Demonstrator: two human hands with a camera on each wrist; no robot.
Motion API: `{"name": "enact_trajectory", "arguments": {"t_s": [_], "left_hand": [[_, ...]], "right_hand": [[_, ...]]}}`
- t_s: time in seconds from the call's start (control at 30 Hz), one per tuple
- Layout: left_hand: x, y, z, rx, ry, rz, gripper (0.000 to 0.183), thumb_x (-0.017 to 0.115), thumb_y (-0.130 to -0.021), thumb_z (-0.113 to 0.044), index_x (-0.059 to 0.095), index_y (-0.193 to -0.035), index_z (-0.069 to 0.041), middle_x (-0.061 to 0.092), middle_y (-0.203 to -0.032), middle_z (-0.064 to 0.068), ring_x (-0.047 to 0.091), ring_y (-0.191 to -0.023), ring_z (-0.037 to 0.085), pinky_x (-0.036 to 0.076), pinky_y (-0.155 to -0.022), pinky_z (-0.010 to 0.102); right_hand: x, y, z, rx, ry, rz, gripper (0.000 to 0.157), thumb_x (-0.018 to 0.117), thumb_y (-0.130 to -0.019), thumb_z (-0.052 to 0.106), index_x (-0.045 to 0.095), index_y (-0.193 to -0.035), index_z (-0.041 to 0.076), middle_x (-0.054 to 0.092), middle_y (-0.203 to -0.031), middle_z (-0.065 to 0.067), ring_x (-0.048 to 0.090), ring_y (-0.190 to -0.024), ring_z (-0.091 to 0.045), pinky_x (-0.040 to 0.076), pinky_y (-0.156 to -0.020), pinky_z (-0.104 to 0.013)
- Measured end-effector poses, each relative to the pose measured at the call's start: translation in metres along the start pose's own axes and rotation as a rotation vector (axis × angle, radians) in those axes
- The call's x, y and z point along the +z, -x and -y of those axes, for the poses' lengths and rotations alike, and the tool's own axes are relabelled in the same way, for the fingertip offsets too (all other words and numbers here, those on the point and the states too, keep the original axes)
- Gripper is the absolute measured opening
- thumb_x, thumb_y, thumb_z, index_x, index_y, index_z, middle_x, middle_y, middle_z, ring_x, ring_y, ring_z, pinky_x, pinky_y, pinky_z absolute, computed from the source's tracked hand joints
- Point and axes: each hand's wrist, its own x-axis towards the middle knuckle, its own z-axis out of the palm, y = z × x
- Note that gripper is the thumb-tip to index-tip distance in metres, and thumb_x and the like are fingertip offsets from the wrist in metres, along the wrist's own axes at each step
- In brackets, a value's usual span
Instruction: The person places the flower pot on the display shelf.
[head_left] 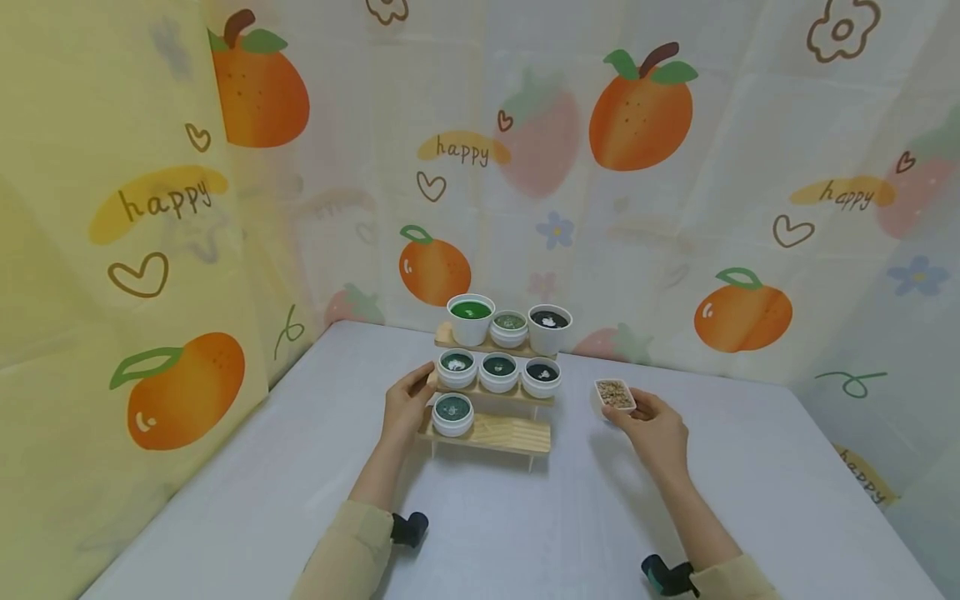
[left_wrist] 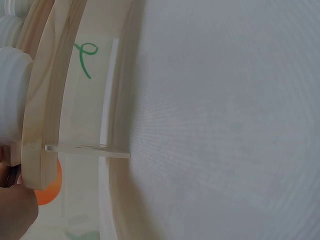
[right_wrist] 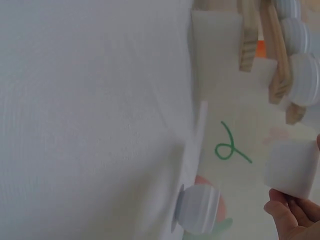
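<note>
A three-tier wooden display stand [head_left: 517, 435] stands mid-table with white cups on its steps. My left hand [head_left: 407, 406] grips its left end; in the left wrist view the thumb [left_wrist: 17, 210] lies at the end of a wooden step. My right hand [head_left: 658, 435] pinches a small square white cup [head_left: 615, 394] of tan granules, held to the right of the stand and apart from it. On the lowest step, one round white cup [head_left: 453, 417] with dark green content sits at the left; the rest of that step is bare wood.
Three round cups [head_left: 498, 372] line the middle step. On top are a bright green-filled cup [head_left: 471, 320], a smaller cup [head_left: 510, 330] and a dark-filled cup [head_left: 550, 329]. Another white cup [right_wrist: 198, 209] shows on the table in the right wrist view. A printed fruit cloth [head_left: 525, 167] hangs behind.
</note>
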Motion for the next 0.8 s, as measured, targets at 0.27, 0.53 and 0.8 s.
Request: {"name": "enact_trajectory", "arguments": {"t_s": [0.27, 0.53, 0.8], "left_hand": [[0.000, 0.001, 0.000, 0.000, -0.014, 0.002, 0.041, 0.056, -0.098, -0.006, 0.054, -0.139, -0.004, 0.051, -0.149, 0.017, 0.047, -0.141, 0.032, 0.039, -0.121, 0.041], [0.000, 0.000, 0.001, 0.008, -0.009, 0.004, 0.041, 0.056, -0.098, -0.006, 0.054, -0.139, -0.003, 0.051, -0.149, 0.017, 0.047, -0.141, 0.032, 0.040, -0.121, 0.041], [-0.001, 0.001, -0.002, 0.008, -0.012, 0.005, 0.041, 0.056, -0.099, -0.005, 0.053, -0.140, -0.003, 0.051, -0.149, 0.018, 0.047, -0.141, 0.033, 0.040, -0.121, 0.042]], "right_hand": [[0.014, 0.013, 0.008, -0.005, -0.010, 0.056, 0.063, 0.081, -0.081, 0.034, 0.060, -0.132, 0.004, 0.070, -0.122, -0.020, 0.069, -0.105, -0.024, 0.049, -0.066, -0.008], [0.025, 0.024, 0.010, -0.045, 0.002, 0.080, 0.061, 0.083, -0.079, 0.033, 0.063, -0.129, 0.005, 0.072, -0.117, -0.017, 0.069, -0.102, -0.021, 0.048, -0.072, -0.008], [0.033, 0.035, 0.015, -0.054, -0.021, 0.108, 0.060, 0.084, -0.078, 0.033, 0.064, -0.128, 0.006, 0.072, -0.118, -0.015, 0.069, -0.106, -0.023, 0.048, -0.075, -0.005]]}}
